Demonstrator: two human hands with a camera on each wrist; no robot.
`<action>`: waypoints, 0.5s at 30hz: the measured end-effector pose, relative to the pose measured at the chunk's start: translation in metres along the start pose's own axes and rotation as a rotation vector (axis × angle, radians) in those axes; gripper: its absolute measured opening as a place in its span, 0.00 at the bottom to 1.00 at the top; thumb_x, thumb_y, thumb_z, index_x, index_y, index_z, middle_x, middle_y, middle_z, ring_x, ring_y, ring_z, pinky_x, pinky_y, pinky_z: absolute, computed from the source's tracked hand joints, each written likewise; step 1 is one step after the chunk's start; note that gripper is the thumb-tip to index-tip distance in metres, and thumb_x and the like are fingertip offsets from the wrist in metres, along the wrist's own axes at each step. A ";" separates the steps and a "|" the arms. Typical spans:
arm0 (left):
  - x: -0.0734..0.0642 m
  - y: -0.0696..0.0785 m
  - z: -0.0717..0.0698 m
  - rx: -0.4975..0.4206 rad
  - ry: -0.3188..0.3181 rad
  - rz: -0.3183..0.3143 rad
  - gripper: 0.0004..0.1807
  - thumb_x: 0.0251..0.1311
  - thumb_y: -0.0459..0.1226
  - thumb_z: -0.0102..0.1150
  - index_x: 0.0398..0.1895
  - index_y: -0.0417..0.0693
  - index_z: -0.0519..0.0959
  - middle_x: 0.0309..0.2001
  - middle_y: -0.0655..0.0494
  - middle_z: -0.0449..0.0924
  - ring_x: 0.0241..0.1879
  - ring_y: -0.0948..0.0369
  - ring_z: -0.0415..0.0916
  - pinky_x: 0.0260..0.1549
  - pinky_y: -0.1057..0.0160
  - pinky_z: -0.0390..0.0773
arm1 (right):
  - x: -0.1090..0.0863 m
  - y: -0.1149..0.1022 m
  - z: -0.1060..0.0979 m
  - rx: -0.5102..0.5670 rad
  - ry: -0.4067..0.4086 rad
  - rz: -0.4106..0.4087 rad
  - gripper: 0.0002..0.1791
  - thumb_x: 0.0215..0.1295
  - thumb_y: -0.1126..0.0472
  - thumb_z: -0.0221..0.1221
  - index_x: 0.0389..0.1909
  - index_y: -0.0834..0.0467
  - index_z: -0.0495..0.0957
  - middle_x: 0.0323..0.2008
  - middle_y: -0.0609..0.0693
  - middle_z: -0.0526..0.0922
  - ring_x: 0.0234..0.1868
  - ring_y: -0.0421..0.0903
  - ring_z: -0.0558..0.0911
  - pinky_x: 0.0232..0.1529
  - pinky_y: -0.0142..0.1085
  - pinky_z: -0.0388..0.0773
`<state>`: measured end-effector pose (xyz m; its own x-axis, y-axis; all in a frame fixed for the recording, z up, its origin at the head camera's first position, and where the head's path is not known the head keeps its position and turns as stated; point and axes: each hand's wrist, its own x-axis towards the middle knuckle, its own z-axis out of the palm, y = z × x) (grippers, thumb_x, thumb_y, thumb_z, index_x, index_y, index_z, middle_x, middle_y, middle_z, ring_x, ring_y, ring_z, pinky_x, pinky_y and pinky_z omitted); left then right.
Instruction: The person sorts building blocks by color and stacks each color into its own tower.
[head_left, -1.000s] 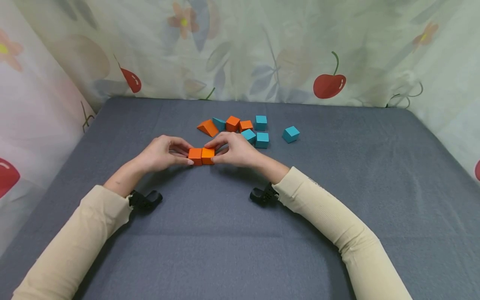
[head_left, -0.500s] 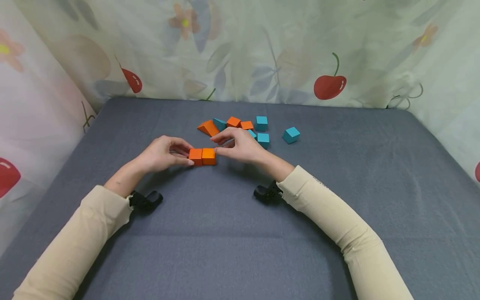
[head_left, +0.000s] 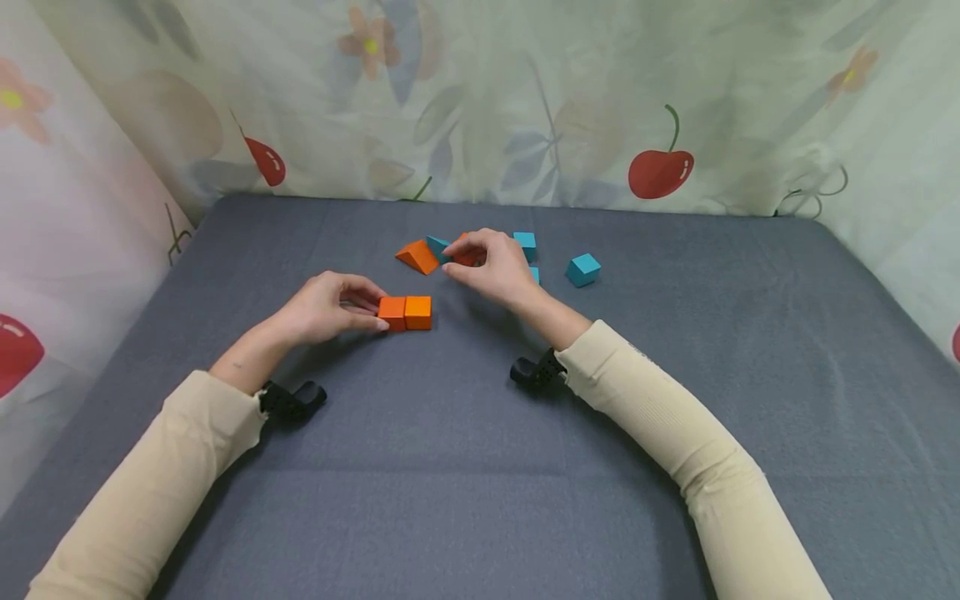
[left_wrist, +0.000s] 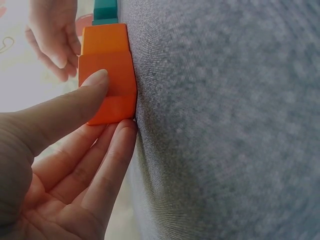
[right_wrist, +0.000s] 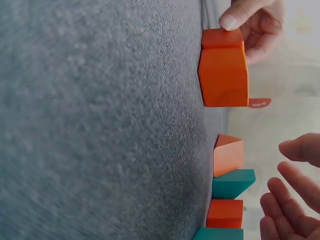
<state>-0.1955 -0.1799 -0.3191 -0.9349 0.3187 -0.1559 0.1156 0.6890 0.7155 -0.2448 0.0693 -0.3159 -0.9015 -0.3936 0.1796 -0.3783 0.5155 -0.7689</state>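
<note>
Left of centre in the head view, a deep-orange block (head_left: 392, 313) on the dark grey tabletop (head_left: 450, 458), right side touching a lighter orange block (head_left: 418, 313). Pinched at the left end by the left hand (head_left: 321, 307): in the left wrist view, thumb on one face, fingertips against the end.

Main risk, as a judgement: a small push or twist from that grip, enough to skew the row or part the two blocks, with no hand on the lighter one. Second risk: a brush of the right fingers among closely set pieces, scattering or tipping them.

Singly, roughly cube-like, so no clear long axis and no pointed end. As a pair, a short row with its long axis left to right across the frame, nearly level; front faces toward the bottom edge.

Farther up, at upper centre, the right hand (head_left: 495, 267), fingers parted, apparently holding nothing, in front of part of a loose cluster. Just left of its fingertips, an orange triangular prism (head_left: 417, 257) and a teal wedge (head_left: 437, 247); beside the wedge in the right wrist view, another orange block (right_wrist: 225, 213). To the right, a teal cube (head_left: 525, 243), and another teal cube (head_left: 582, 270) apart from the rest. Along the top, a fruit-and-flower curtain (head_left: 585, 67).
</note>
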 end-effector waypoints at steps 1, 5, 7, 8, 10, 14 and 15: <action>0.000 0.000 0.000 0.000 0.000 -0.001 0.22 0.56 0.38 0.68 0.53 0.39 0.78 0.49 0.42 0.81 0.48 0.52 0.81 0.49 0.55 0.80 | 0.001 0.000 0.000 -0.007 0.005 0.006 0.13 0.62 0.60 0.63 0.46 0.60 0.83 0.47 0.56 0.79 0.42 0.49 0.77 0.44 0.36 0.76; 0.000 0.000 0.000 0.000 -0.001 -0.004 0.22 0.56 0.37 0.67 0.53 0.39 0.78 0.49 0.42 0.81 0.48 0.52 0.80 0.49 0.55 0.80 | 0.004 0.002 0.000 -0.034 0.025 0.033 0.13 0.62 0.60 0.63 0.47 0.59 0.82 0.47 0.56 0.78 0.44 0.49 0.76 0.44 0.37 0.76; 0.000 0.000 0.000 0.001 -0.001 -0.005 0.22 0.57 0.37 0.67 0.53 0.39 0.78 0.49 0.42 0.81 0.48 0.53 0.80 0.49 0.55 0.80 | 0.007 0.003 0.000 -0.047 0.032 0.043 0.15 0.62 0.59 0.63 0.48 0.59 0.82 0.47 0.56 0.78 0.46 0.50 0.76 0.47 0.38 0.75; 0.000 0.000 0.000 0.000 -0.002 -0.005 0.22 0.57 0.37 0.67 0.53 0.39 0.77 0.49 0.42 0.81 0.48 0.53 0.80 0.49 0.55 0.80 | 0.008 0.003 0.000 -0.054 0.034 0.044 0.16 0.61 0.59 0.64 0.49 0.59 0.81 0.48 0.56 0.77 0.47 0.51 0.76 0.49 0.39 0.75; 0.000 0.000 0.000 -0.002 -0.003 -0.003 0.22 0.57 0.37 0.67 0.53 0.39 0.77 0.49 0.42 0.81 0.48 0.53 0.80 0.49 0.55 0.80 | 0.010 0.005 0.000 -0.074 0.036 0.049 0.18 0.61 0.58 0.64 0.52 0.59 0.80 0.51 0.56 0.76 0.50 0.52 0.75 0.52 0.40 0.74; 0.000 0.000 0.000 -0.001 -0.004 0.000 0.22 0.57 0.37 0.67 0.53 0.39 0.77 0.49 0.42 0.81 0.48 0.52 0.80 0.50 0.55 0.80 | 0.014 0.006 0.000 -0.117 0.033 0.071 0.25 0.60 0.57 0.65 0.58 0.58 0.75 0.57 0.55 0.73 0.54 0.52 0.73 0.56 0.42 0.72; 0.000 0.000 0.000 -0.001 -0.003 0.000 0.21 0.57 0.37 0.67 0.53 0.39 0.77 0.49 0.42 0.81 0.48 0.52 0.80 0.50 0.55 0.80 | 0.014 0.006 0.000 -0.126 0.032 0.081 0.26 0.60 0.57 0.65 0.60 0.58 0.74 0.58 0.55 0.72 0.55 0.52 0.72 0.57 0.42 0.71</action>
<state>-0.1950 -0.1800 -0.3192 -0.9338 0.3210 -0.1582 0.1153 0.6883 0.7162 -0.2601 0.0666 -0.3185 -0.9356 -0.3235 0.1412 -0.3256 0.6367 -0.6989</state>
